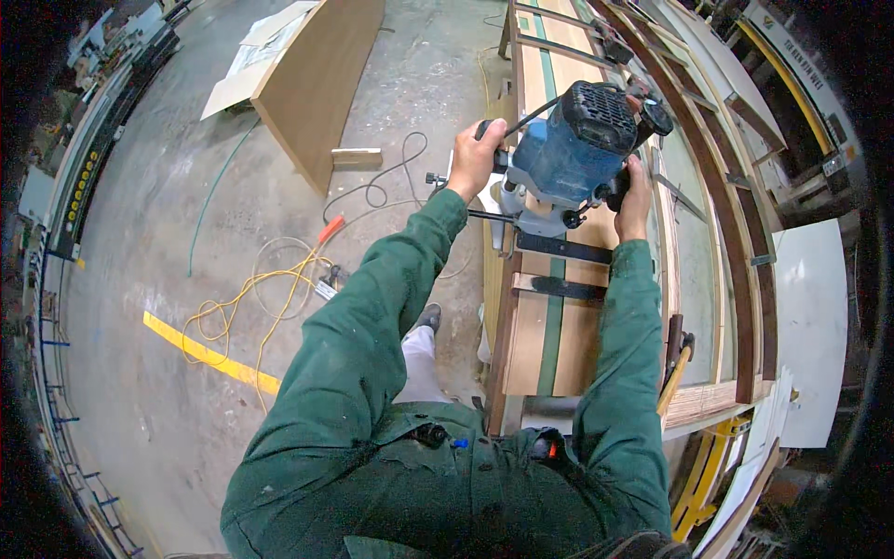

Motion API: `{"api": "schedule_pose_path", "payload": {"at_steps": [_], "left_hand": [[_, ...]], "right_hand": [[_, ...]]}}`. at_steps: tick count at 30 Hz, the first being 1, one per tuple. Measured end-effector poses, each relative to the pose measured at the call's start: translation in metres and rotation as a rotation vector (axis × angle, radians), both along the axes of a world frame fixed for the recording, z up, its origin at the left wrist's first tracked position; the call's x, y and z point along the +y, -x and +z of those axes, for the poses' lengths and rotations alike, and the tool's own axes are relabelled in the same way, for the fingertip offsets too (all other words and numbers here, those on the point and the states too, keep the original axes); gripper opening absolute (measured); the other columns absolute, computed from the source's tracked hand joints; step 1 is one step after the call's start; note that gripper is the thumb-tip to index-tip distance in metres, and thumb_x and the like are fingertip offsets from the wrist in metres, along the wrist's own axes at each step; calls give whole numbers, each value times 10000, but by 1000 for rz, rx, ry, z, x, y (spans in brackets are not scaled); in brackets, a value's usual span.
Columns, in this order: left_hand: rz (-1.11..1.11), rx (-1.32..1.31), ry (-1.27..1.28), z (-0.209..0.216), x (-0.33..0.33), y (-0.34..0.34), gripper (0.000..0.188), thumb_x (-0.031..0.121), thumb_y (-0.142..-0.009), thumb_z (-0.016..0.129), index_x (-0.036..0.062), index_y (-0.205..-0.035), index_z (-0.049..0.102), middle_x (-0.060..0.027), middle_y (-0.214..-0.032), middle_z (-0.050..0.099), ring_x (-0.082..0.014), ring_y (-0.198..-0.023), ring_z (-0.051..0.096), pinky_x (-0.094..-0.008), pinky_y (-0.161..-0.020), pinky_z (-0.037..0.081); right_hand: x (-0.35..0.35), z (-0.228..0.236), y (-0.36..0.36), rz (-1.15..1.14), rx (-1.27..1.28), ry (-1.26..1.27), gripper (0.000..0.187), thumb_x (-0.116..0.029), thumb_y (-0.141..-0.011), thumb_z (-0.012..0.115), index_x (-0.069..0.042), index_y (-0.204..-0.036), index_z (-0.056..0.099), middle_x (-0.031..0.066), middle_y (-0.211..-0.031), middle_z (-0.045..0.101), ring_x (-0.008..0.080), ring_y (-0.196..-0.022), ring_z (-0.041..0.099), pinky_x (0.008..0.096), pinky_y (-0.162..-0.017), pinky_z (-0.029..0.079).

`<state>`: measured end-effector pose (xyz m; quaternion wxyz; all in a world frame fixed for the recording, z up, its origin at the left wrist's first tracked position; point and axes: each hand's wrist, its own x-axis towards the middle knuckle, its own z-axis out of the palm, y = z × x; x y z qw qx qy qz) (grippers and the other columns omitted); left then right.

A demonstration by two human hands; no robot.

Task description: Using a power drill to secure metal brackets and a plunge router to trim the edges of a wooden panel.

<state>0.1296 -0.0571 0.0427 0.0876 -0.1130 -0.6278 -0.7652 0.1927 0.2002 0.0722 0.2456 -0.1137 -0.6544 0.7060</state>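
Observation:
A blue plunge router (pixel 570 154) with a black ribbed top stands upright over a long wooden frame panel (pixel 526 345) that has green strips set into it. My left hand (pixel 473 162) is closed around the router's left handle. On its other side my right hand (pixel 635 197) grips the right handle, with part of the fingers hidden by the tool. Just below the router's base, two dark crossbars (pixel 563 287) span the panel. The bit and its contact with the work are hidden under the base.
A hammer (pixel 675 377) with a yellowish handle lies on the bench at right, beside long brown frame pieces (pixel 742 307). On the floor at left are yellow cords (pixel 228 317) and a red connector (pixel 331 229). A large wooden panel (pixel 312 88) stands behind them.

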Motion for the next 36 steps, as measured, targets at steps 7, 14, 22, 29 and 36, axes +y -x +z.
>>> {"api": "schedule_pose_path", "payload": {"at_steps": [7, 14, 22, 29, 36], "left_hand": [[-64, -80, 7, 13, -3, -6, 394, 357, -877, 562, 15, -682, 568, -21, -615, 541, -105, -580, 498, -275, -562, 417], [-87, -29, 108, 12, -15, 4, 458, 451, -881, 505, 44, -683, 573, -30, -648, 558, -114, -590, 492, -277, -567, 391], [-155, -77, 25, 8, -20, 17, 423, 412, -874, 539, 31, -694, 580, -36, -655, 568, -124, -600, 508, -276, -584, 408], [-197, -64, 30, 7, -28, 27, 416, 390, -870, 544, 13, -699, 585, -61, -661, 590, -143, -616, 548, -289, -611, 441], [-191, -84, 31, 11, -27, 23, 409, 401, -868, 559, 35, -689, 590, -46, -655, 582, -137, -605, 536, -282, -598, 432]], "right_hand": [[2, -7, 1, -59, 29, 8, 393, -469, -871, 558, -96, -748, 579, 4, -666, 541, 111, -528, 490, 241, -460, 360], [-7, -6, -7, -28, -65, 1, 460, -524, -849, 554, -75, -751, 581, 25, -656, 548, 117, -517, 502, 261, -433, 371], [-12, -12, -10, -84, -72, -41, 456, -469, -890, 516, -33, -778, 593, 46, -664, 559, 127, -513, 507, 260, -451, 413], [-27, -9, -17, -90, -67, -63, 440, -448, -904, 501, -38, -760, 566, 64, -656, 570, 141, -500, 547, 270, -426, 438], [-26, -12, -16, -115, -63, -38, 440, -437, -908, 488, -30, -761, 570, 67, -654, 569, 145, -494, 545, 267, -423, 434]]}}
